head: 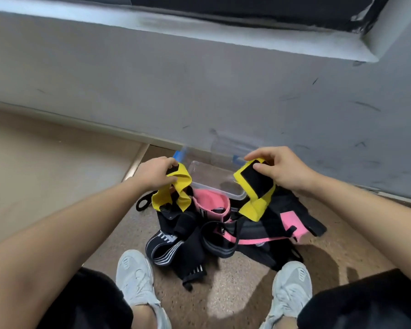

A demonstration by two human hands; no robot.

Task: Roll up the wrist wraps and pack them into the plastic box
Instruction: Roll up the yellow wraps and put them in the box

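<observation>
The left hand [156, 173] pinches the top end of one yellow wrist wrap [177, 185], which hangs down in loose folds. The right hand [282, 168] grips a second yellow wrap [253, 204] at its black fastening patch, thumb pressed on the patch. Both are held up over a tangled pile of black and pink wraps [223, 233] on the floor [235, 293], between two pale shoes [134, 276]. The clear plastic box [218, 189] stands open just behind the pile, near the wall [199, 91].

soft even daylight, faint shadows on the floor [235, 293], wide-angle bending at edges
</observation>
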